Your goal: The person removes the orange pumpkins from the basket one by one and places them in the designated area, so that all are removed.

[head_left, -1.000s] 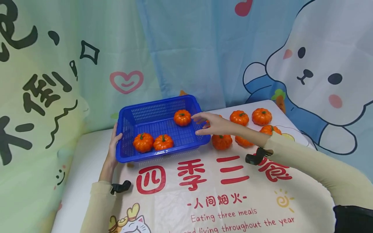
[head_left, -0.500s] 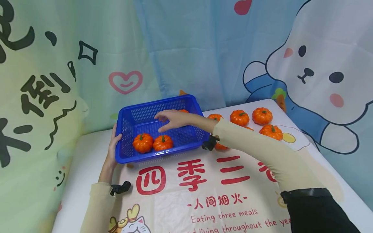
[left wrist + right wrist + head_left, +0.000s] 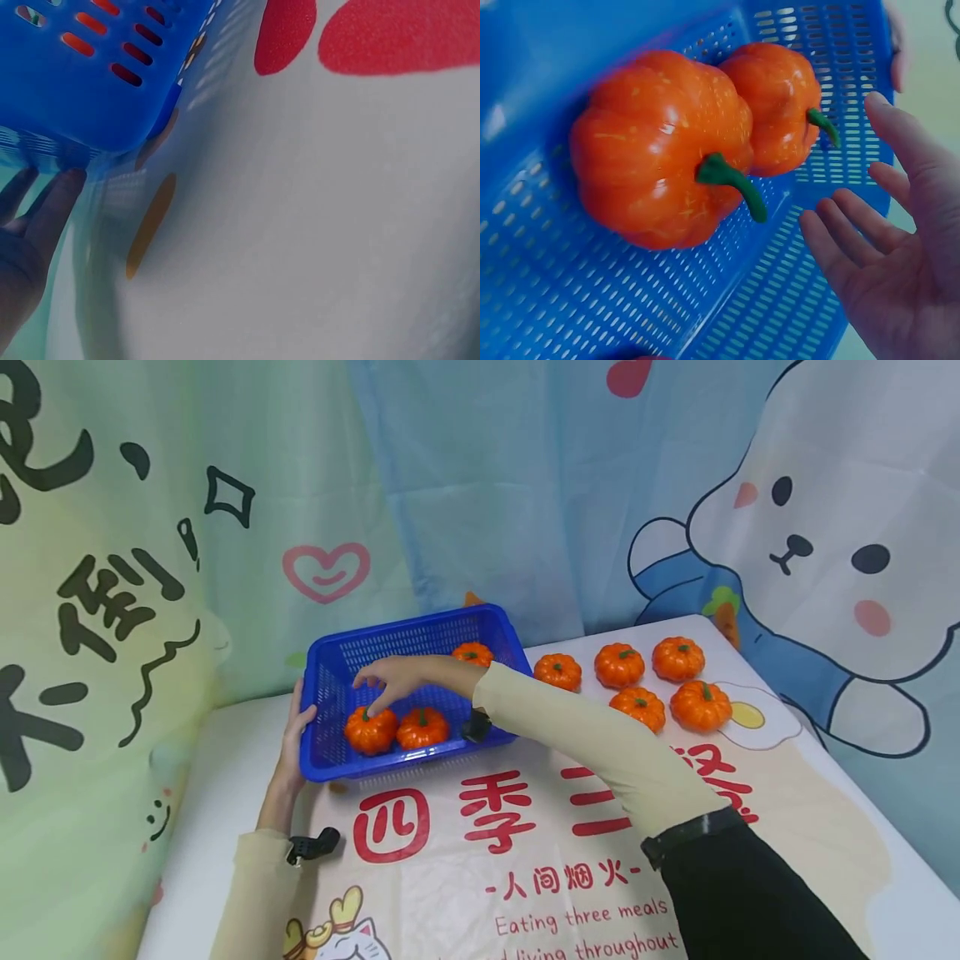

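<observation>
My right grip (image 3: 392,675) hovers over the left part of the blue basket (image 3: 405,627), thumb and fingers loosely spread, holding nothing. From the head view my thumb overlaps the left pumpkin (image 3: 371,735), though the right wrist view shows a gap between them. My left grip (image 3: 291,739) lies along the basket's left end, fingers fairly straight against the outside, steadying it, I judge.

A pinch placed off-centre on that glossy skin could slip and roll the pumpkin into the middle pumpkin (image 3: 423,728), since the two sit touching or almost so. My wrist camera (image 3: 476,727) looks close to the basket's near rim and could catch there if I drop my arm. Pressing unevenly with my left side could skid or tip the basket, setting its load rolling.

The basket contains three pumpkins: those two along its near wall, toward the left, and the far pumpkin (image 3: 472,652) in its far right part, half hidden by my forearm. Right of the basket, five loose pumpkins (image 3: 558,672) show on the bench (image 3: 198,802); whether my sleeve (image 3: 570,718) hides more, I cannot tell.
</observation>
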Tool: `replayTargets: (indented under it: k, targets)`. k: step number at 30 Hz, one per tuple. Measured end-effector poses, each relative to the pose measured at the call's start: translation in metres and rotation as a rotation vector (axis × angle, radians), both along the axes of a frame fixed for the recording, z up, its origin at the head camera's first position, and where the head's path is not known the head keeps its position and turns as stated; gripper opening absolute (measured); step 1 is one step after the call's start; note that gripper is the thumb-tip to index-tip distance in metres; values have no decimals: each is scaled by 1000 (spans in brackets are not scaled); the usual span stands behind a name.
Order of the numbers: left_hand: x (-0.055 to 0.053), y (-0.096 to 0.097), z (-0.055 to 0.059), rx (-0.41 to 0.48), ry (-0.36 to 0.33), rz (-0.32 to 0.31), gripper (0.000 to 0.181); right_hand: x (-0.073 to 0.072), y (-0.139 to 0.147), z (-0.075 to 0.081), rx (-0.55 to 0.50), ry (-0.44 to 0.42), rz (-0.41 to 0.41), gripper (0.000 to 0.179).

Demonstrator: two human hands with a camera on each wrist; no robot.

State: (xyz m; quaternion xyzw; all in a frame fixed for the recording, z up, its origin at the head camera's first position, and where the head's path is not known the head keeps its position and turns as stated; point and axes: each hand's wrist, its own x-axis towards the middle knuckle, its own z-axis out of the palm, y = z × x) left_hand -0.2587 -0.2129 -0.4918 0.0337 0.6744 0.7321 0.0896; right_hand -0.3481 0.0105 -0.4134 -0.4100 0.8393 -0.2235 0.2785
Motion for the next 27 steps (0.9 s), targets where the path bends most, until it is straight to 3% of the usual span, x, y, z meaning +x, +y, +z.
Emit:
replayTargets:
  k: [5,13,27]
  targets:
    - [2,0,-2,-5,-9,-3,64,-5,-12,-12,56,-31,12,67]
    - [-1,-4,1,-5,6,-5,61,-6,-25,-17,153,-11,37,70]
    - [-1,-3,2,17,-5,-7,62,-1,-36,-13,298,-93,57,71]
